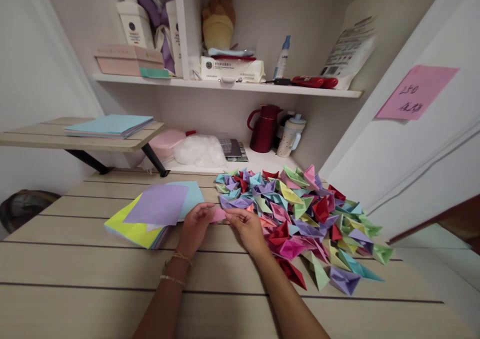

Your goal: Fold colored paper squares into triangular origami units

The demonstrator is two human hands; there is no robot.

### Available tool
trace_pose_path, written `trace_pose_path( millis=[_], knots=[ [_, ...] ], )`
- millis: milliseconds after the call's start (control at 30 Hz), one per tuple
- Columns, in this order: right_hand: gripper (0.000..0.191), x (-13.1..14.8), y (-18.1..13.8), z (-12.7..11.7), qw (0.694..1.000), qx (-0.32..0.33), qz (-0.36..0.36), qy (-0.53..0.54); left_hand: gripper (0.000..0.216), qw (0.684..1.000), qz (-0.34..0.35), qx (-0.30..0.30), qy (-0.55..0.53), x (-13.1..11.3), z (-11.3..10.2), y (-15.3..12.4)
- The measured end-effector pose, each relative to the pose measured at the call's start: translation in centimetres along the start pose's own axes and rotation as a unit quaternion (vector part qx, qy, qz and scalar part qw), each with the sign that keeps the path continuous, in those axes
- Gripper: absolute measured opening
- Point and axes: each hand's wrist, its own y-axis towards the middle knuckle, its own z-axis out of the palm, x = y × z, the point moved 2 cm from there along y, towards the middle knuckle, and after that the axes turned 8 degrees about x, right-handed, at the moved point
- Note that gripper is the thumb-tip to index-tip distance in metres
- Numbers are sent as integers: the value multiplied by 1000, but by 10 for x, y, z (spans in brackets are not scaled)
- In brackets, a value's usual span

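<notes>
Between my two hands is a small folded piece of pink paper (218, 215), held just above the slatted table. My left hand (195, 225) pinches its left end, and the fingers of my right hand (245, 226) are closed on its right end. Fingers cover part of the paper, so its exact folded shape is hard to make out. Right of my right hand spreads a big heap of folded paper boats (296, 214) in many colours. To the left of my left hand lies a loose stack of coloured paper sheets (155, 206), purple and yellow on top.
A small raised shelf (22, 135) at the left carries more paper sheets (110, 125). Behind the table stand a red jug (264, 129), a tumbler (291, 136) and a white plastic bag (200, 151). A pink note (417, 93) hangs on the right wall.
</notes>
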Motion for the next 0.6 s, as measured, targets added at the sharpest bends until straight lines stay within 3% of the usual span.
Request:
trace_pose_path(
  millis=[167,300,600],
  knots=[
    [25,2,-1,2,1000,13,2,7,27,1000,5,-1,23,0,-1,0],
    [34,5,-2,5,999,23,4,35,24,999,9,17,36,1,-1,-1],
    [40,7,-3,7,999,31,15,-17,18,998,16,15,60,-1,-1,-1]
  ],
)
